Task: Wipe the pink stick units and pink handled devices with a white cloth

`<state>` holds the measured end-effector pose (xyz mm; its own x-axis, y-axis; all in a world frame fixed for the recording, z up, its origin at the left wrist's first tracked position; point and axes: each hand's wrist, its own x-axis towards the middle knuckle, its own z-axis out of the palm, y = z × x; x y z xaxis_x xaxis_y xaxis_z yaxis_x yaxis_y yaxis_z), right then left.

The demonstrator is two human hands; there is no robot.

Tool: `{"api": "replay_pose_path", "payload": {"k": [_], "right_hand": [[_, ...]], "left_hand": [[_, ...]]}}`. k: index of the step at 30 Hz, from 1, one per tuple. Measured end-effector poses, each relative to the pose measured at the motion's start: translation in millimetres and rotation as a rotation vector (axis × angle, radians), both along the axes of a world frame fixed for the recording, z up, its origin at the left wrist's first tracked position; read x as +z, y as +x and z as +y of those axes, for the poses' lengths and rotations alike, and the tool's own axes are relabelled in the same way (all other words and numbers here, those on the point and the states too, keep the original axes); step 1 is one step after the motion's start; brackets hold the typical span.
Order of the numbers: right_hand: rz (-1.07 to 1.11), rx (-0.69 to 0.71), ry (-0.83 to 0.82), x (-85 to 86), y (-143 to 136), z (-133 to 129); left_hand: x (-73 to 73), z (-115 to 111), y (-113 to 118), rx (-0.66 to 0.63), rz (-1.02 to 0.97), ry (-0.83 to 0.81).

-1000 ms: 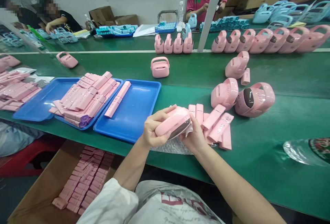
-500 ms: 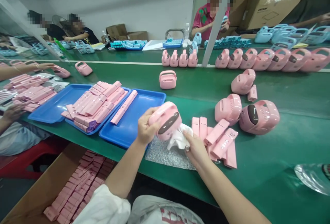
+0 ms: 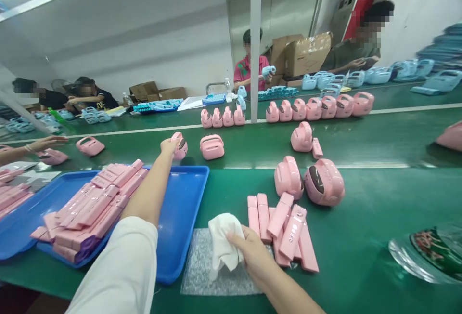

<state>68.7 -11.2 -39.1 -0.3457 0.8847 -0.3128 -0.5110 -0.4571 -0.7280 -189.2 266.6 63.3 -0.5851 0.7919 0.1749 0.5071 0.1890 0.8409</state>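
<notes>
Left hand fingers grip the case beyond the tray; bench contact cannot be confirmed. Right hand pinches the cloth. Risk: careless release could knock the second case just beside. Heaped sticks crowd the left forearm; a bottle occupies the far right.

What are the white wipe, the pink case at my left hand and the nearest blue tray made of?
White wipe: matte, maybe cloth or tissue, with limp folds.
Pink case: probably hard plastic, given its glossy shell.
Blue tray: likely smooth plastic, given its moulded rim.
</notes>
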Motion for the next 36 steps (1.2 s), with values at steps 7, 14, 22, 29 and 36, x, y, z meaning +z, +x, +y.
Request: {"api": "replay_pose_path", "payload": {"k": [7, 14, 22, 29, 36], "right_hand": [[0.017, -0.04, -0.092, 6.9, 0, -5], [-0.005, -0.02, -0.112, 9.0, -1, -8], [-0.016, -0.073, -0.07, 9.5, 2, -5], [0.061, -0.219, -0.038, 29.9, 18, 0], [0.034, -0.475, 0.033, 43.5, 24, -3]], "left_hand": [[-42.7, 32, -12, -0.003, -0.118, -0.048], [-36.1, 23, 2, 0.02, 0.167, 0.013], [-30.1, 21, 93, -0.399, 0.425, -0.142], [-7.8, -28, 89, -0.548, 0.404, -0.051], [4.9, -137, 73, -0.796, 0.225, 0.137]]}}
